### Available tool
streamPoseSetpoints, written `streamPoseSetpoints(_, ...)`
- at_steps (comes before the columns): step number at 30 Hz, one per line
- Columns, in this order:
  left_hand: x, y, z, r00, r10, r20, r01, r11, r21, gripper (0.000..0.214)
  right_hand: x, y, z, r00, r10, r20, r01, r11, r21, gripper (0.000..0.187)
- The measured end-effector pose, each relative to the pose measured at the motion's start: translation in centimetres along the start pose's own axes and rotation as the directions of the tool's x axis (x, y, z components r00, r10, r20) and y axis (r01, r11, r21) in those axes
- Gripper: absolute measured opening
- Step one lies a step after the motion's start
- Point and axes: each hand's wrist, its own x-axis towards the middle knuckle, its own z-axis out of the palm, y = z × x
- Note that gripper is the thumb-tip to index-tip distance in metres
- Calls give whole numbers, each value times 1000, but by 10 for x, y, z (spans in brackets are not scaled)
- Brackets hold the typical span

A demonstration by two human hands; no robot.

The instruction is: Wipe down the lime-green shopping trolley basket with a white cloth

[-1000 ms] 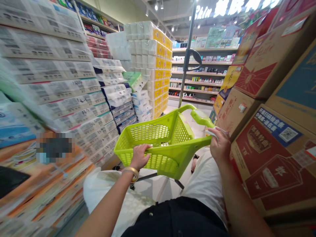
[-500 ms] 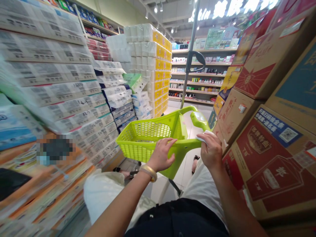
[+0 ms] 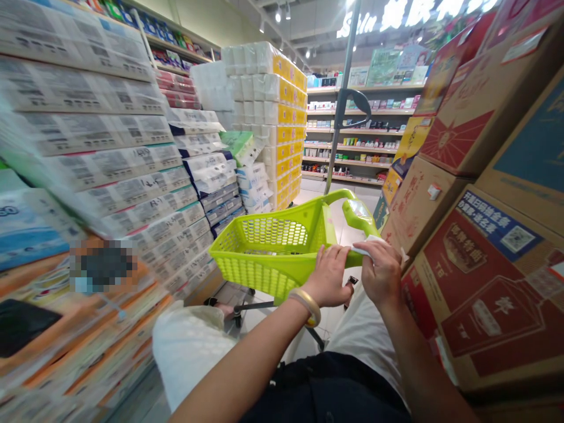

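In front of me stands a lime-green shopping cart (image 3: 259, 235) with a perforated basket and a curved handle. My left hand (image 3: 328, 276), with a gold bangle at the wrist, has its fingers closed over the cart's near side arm, close to the handle. A white wipe (image 3: 368, 247), thin like tissue or cloth, is pinched in my right hand (image 3: 382, 270) and pressed against the handle's near end. Its fingers are closed, and part of the wipe hides beneath them. The basket's floor is only partly visible.
Stacked tissue packs (image 3: 127, 129) line the left side. Cardboard cartons (image 3: 489, 294) rise close by on the right. A metal pole (image 3: 338, 135) with a dark grip stands beyond the cart, before stocked shelves (image 3: 361, 132). A wooden counter (image 3: 145, 270) is at lower left.
My left hand has slid right along the cart's side arm toward my right hand, and its fingers have closed over the arm. My right hand stays at the handle with the wipe.
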Motion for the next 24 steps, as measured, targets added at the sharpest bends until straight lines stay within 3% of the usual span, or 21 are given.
streamPoseSetpoints(9,-9,0,-2,996,-45,-77,36,993,-112,62,-7,-11,-13,999,-45,16,44,998,45,32)
streamPoseSetpoints(17,-16,3,-6,998,-28,-56,18,987,-160,55,-11,-16,-28,997,-74,12,72,992,107,30)
streamPoseSetpoints(24,-12,-3,-5,996,-41,-78,26,982,-187,54,-14,-18,-25,993,-116,-33,119,987,108,28)
